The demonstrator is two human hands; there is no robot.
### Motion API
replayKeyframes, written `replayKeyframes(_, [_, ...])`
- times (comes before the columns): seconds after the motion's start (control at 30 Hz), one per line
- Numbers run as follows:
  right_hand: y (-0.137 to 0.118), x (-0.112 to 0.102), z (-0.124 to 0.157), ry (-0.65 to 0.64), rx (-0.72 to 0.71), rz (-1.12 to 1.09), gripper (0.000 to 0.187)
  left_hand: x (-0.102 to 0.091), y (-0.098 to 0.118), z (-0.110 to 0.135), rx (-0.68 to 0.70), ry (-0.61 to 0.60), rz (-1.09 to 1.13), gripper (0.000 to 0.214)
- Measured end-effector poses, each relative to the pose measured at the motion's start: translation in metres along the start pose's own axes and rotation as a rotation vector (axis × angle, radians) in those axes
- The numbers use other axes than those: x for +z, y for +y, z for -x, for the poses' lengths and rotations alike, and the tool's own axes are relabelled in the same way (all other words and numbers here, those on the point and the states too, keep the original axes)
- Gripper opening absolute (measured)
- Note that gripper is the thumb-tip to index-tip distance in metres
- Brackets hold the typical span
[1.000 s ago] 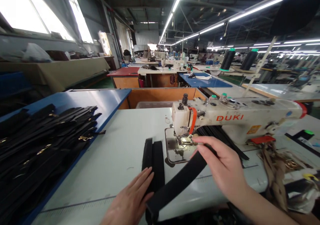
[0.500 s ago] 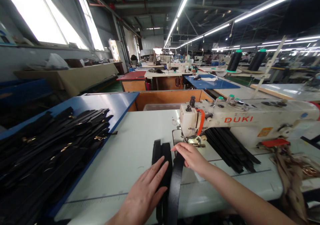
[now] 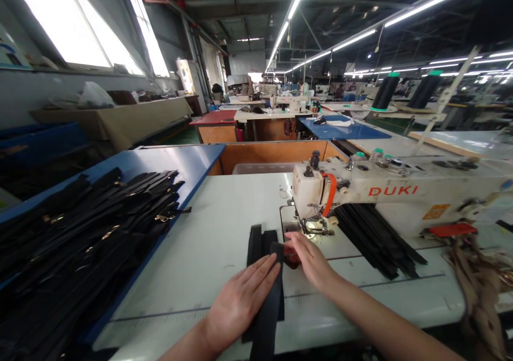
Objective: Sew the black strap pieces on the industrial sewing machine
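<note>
Progress, judged: black strap point(image 3: 273, 310) lies at near edge of tabletop point(image 3: 192, 265), over short stack of straps point(image 3: 256, 235) left of needle plate, not under presser foot of sewing machine point(image 3: 393, 190). Big pile point(image 3: 100, 227) on blue side table looks unprocessed.
Left hand point(image 3: 242, 297) flat, fingers spread, pressing strap.
Right hand point(image 3: 310, 257) pinches strap's far end.
Hidden: strap's lower end cut off by frame; needle area too small to read.
</note>
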State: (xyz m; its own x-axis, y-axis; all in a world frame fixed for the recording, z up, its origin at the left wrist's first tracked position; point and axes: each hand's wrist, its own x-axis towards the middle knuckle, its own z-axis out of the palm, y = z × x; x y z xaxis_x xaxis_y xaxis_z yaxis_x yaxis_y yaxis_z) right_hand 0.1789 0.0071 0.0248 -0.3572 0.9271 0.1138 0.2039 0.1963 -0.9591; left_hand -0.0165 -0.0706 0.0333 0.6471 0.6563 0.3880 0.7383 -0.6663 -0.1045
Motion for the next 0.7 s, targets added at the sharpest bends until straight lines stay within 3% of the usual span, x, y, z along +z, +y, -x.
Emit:
replayKeyframes(0.07, [0.004, 0.000, 0.013, -0.016, -0.057, 0.078, 0.033, 0.003, -0.005, 0.004, -0.053, -0.011, 0.000, 0.050])
replayKeyframes(0.17, [0.004, -0.002, 0.033, -0.186, -0.270, 0.393, 0.030, 0.009, -0.015, 0.006, -0.127, -0.018, 0.024, 0.050])
replayKeyframes(0.27, [-0.002, -0.006, 0.046, -0.420, -0.420, 0.676, 0.047, 0.017, -0.026, 0.003, -0.165, -0.047, 0.046, 0.047])
replayKeyframes(0.37, [-0.008, -0.010, 0.050, -0.527, -0.477, 0.751, 0.072, 0.026, -0.035, -0.004, -0.166, -0.072, 0.058, 0.044])
replayKeyframes(0.5, [-0.010, -0.010, 0.046, -0.515, -0.577, 0.811, 0.084, 0.030, -0.037, -0.011, -0.162, -0.092, 0.072, 0.041])
replayKeyframes(0.7, [0.002, -0.001, 0.036, -0.401, -0.881, 0.966, 0.050, 0.033, -0.030, -0.010, -0.219, -0.087, 0.080, 0.044])
